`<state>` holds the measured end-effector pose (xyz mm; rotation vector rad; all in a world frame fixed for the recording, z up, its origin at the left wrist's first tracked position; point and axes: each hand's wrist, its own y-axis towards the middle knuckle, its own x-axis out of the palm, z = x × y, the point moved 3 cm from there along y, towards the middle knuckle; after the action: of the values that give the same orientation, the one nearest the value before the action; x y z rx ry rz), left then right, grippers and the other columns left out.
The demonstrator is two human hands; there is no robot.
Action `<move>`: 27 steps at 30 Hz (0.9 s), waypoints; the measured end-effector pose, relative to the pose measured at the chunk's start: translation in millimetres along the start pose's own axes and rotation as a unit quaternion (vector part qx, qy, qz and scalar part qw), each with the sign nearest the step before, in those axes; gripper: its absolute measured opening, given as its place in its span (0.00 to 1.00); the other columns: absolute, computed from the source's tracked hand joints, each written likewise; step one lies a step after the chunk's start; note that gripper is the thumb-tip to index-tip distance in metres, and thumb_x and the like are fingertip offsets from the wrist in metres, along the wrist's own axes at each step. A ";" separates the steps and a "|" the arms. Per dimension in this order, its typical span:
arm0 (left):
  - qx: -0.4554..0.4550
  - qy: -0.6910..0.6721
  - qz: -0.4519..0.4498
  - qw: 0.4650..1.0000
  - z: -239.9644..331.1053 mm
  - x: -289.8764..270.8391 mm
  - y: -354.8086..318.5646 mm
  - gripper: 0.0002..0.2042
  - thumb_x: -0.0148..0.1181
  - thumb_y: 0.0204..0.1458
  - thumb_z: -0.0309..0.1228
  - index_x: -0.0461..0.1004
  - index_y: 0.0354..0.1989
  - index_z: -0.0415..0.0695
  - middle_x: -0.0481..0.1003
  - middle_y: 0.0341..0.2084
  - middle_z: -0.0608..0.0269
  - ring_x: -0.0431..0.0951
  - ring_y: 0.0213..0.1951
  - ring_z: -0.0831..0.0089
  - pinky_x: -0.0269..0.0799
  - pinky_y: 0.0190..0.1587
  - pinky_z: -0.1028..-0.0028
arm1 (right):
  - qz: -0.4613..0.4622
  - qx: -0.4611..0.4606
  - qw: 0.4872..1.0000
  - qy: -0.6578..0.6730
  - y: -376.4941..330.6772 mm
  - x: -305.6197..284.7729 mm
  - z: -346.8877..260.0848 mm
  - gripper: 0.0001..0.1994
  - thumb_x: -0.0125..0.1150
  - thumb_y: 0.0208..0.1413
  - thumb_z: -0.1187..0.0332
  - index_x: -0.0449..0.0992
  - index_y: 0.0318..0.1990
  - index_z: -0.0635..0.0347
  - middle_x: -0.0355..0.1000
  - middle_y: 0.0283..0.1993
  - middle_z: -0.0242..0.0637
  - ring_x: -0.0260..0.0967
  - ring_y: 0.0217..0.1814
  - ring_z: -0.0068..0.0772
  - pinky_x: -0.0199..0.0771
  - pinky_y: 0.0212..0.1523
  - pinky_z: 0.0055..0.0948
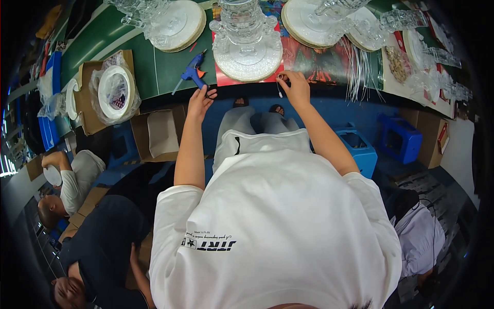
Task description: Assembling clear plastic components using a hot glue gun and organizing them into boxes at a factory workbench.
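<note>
My left hand (198,104) is at the table's front edge, its fingers closed round the lower end of the handle of a blue glue gun (193,72). The gun has an orange trigger, and a pale glue stick sticks out of its back. My right hand (295,88) pinches a small round piece with a thin wire; a small white end (280,95) hangs below the fingers. Between and beyond my hands stands a clear faceted ornament (246,28) on a round, glittering white base (248,69).
More clear ornaments on white bases (177,33) line the table's back and right. A bundle of thin white wires (356,69) hangs over the front edge. At left, a cardboard box (92,98) holds white rings in plastic. Blue stools (399,136) and other people are nearby.
</note>
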<state>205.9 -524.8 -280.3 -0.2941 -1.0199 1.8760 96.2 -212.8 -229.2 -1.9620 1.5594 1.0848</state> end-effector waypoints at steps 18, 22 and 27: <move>0.253 0.085 -0.020 0.964 -25.4 44.2 -110.4 0.09 0.52 0.56 0.28 0.63 0.41 0.39 0.76 0.38 0.52 0.78 0.36 0.69 0.70 0.43 0.73 | -0.183 0.091 0.938 0.279 -84.7 -42.7 -62.8 0.05 0.57 0.51 0.75 0.74 0.36 0.60 0.71 0.30 0.33 0.66 0.27 0.22 0.66 0.32 0.23; 0.276 0.187 -0.029 0.942 -18.2 95.4 -136.7 0.10 0.54 0.55 0.28 0.65 0.41 0.36 0.76 0.35 0.52 0.79 0.32 0.69 0.72 0.37 0.75 | -0.265 0.056 0.909 0.317 -92.5 -42.9 -90.8 0.15 0.57 0.51 0.74 0.70 0.48 0.59 0.70 0.42 0.38 0.69 0.42 0.27 0.68 0.42 0.24; 0.351 0.315 -0.059 0.880 -26.4 153.3 -129.6 0.11 0.58 0.51 0.29 0.69 0.38 0.36 0.77 0.34 0.52 0.80 0.27 0.69 0.74 0.29 0.75 | -0.155 0.115 0.903 0.383 -102.5 -45.8 -88.3 0.28 0.58 0.53 0.71 0.55 0.61 0.60 0.63 0.56 0.45 0.63 0.57 0.35 0.62 0.55 0.30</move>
<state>222.1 -357.8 -167.0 -0.3569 0.1023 1.7248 217.9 -217.8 -154.6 -2.4899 1.5247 -0.0404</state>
